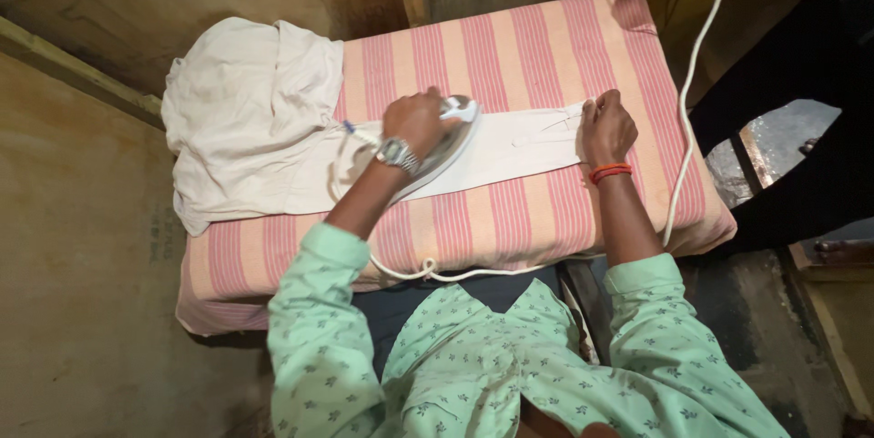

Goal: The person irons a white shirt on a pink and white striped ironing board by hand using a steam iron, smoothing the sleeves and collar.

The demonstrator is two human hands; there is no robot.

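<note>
My left hand (414, 119), with a metal wristwatch, grips the handle of a silver clothes iron (452, 139) that rests flat on a white garment (510, 148). The garment lies stretched in a narrow strip across a pink-and-cream striped pad (510, 46), and its bunched-up rest (246, 110) is heaped at the pad's left end. My right hand (605, 127), with an orange thread band on the wrist, presses down on the strip's right end and holds it taut.
A white power cord (685, 110) runs from the upper right, down the pad's right side and along its front edge. Wooden boards stand behind and to the left. Another person's dark clothing (801, 83) and bare foot (842, 249) are at the right.
</note>
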